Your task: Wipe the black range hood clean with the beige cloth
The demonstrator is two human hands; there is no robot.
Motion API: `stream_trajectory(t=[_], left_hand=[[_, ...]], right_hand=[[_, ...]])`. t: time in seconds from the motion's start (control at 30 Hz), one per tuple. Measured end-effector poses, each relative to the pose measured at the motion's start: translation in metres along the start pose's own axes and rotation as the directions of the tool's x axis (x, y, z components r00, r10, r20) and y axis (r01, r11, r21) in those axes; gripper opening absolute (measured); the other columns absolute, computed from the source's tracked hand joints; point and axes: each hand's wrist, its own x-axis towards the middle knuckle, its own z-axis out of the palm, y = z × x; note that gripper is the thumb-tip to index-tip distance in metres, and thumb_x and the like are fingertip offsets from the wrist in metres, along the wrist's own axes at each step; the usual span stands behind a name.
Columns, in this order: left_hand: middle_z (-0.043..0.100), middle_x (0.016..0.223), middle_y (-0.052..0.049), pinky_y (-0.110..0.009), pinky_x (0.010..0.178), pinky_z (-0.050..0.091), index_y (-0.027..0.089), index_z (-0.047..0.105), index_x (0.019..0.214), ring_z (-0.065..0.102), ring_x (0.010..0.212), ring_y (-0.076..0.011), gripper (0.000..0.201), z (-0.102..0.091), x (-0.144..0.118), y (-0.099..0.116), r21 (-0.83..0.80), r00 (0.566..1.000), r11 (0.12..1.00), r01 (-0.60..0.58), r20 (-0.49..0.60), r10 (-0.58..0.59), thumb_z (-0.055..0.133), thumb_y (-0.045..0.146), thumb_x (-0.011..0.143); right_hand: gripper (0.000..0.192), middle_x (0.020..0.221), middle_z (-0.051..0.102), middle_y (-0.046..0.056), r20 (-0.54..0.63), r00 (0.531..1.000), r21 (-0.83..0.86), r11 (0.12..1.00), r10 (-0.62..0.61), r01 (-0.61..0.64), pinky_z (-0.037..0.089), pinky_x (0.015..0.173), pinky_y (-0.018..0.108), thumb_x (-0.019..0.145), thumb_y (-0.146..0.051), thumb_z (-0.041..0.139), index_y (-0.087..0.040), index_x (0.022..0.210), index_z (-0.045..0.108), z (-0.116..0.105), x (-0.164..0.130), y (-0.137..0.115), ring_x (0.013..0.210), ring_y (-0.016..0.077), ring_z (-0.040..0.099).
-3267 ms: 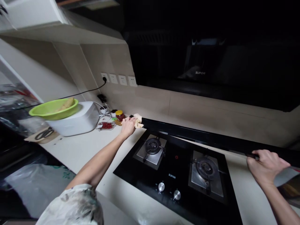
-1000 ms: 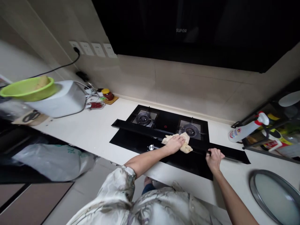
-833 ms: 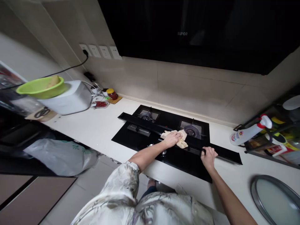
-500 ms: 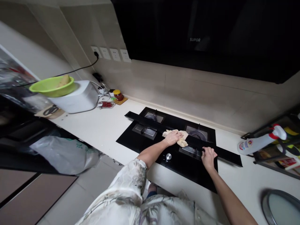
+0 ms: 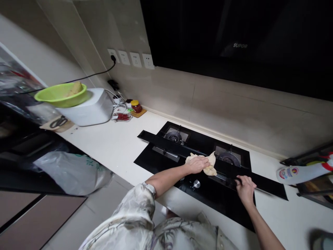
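A long black panel (image 5: pixel 166 143) lies slantwise across the black gas cooktop (image 5: pixel 151 158), its ends reaching past the cooktop over the counter. My left hand (image 5: pixel 198 164) presses a crumpled cream cloth (image 5: pixel 210 167) onto the middle of the panel, fingers lying over the cloth. Further right, my right hand (image 5: pixel 246 187) grips the panel's near edge with bent fingers. Behind the panel show the left burner (image 5: pixel 173 136) and the right burner (image 5: pixel 229 159). A round silver knob (image 5: pixel 196 184) sits in front of the panel.
A black range hood (image 5: pixel 208 41) hangs above. On the right, a spray bottle (image 5: pixel 292 174) leans by a rack. At left are a white appliance (image 5: pixel 96 107) with a green basin (image 5: pixel 58 99) on top, a yellow-lidded jar (image 5: pixel 136 107) and a plastic bag (image 5: pixel 70 172).
The view has turned slightly left. Relative to the cooktop, the panel has shifted a little left and towards me, baring more of the back left burner. Both hands keep their hold.
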Motion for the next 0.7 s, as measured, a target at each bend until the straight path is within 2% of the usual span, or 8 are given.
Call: stream_trajectory(t=[0.13, 0.3, 0.5, 0.6, 0.7], left_hand=[[0.069, 0.126, -0.011, -0.034, 0.103, 0.044, 0.016, 0.069, 0.138, 0.061, 0.116, -0.0252, 0.035, -0.007, 0.016, -0.008, -0.006, 1.000, 1.000, 0.005, -0.021, -0.005, 0.046, 0.021, 0.112], [0.069, 0.125, -0.011, -0.035, 0.103, 0.045, 0.016, 0.072, 0.136, 0.062, 0.114, -0.0254, 0.035, -0.006, 0.037, -0.022, -0.018, 1.000, 1.000, 0.019, 0.011, -0.018, 0.047, 0.018, 0.110], [0.067, 0.136, -0.010, -0.034, 0.108, 0.045, 0.020, 0.069, 0.140, 0.061, 0.121, -0.0244, 0.036, 0.002, 0.034, -0.031, -0.057, 0.999, 0.998, 0.022, 0.045, -0.019, 0.053, 0.021, 0.108], [0.066, 0.139, -0.011, -0.035, 0.106, 0.048, 0.019, 0.069, 0.141, 0.063, 0.119, -0.0244, 0.037, 0.001, 0.033, -0.037, -0.081, 0.997, 0.996, 0.046, 0.065, -0.041, 0.057, 0.022, 0.105], [0.067, 0.138, -0.012, -0.034, 0.105, 0.049, 0.019, 0.068, 0.143, 0.063, 0.120, -0.0246, 0.042, 0.000, 0.031, -0.040, -0.109, 0.994, 0.991, 0.082, 0.079, -0.073, 0.059, 0.016, 0.102]], right_hand=[[0.021, 0.086, 0.065, 0.011, -0.033, 0.999, -0.059, 0.997, 0.039, -0.041, 0.026, 0.081, 0.032, 0.091, -0.028, 0.053, -0.015, 0.087, 0.069, 0.004, 0.020, 0.004, 0.087, 0.0235, 0.052], [0.018, 0.087, 0.065, 0.012, 0.018, 0.995, -0.085, 0.991, 0.101, -0.100, 0.024, 0.081, 0.031, 0.086, -0.025, 0.053, -0.014, 0.087, 0.068, 0.018, 0.034, 0.006, 0.088, 0.0238, 0.052], [0.019, 0.093, 0.067, 0.012, 0.108, 0.979, -0.035, 0.984, 0.175, -0.172, 0.027, 0.082, 0.031, 0.084, -0.028, 0.057, -0.015, 0.088, 0.069, 0.024, 0.034, 0.011, 0.092, 0.0251, 0.055], [0.021, 0.097, 0.069, 0.011, 0.209, 0.965, 0.060, 0.983, 0.159, -0.175, 0.033, 0.084, 0.032, 0.084, -0.030, 0.055, -0.017, 0.091, 0.070, 0.023, 0.037, 0.016, 0.094, 0.0252, 0.057], [0.022, 0.098, 0.069, 0.011, 0.227, 0.966, 0.099, 0.984, 0.123, -0.149, 0.034, 0.086, 0.032, 0.088, -0.028, 0.054, -0.017, 0.093, 0.072, 0.019, 0.035, 0.010, 0.095, 0.0245, 0.057]])
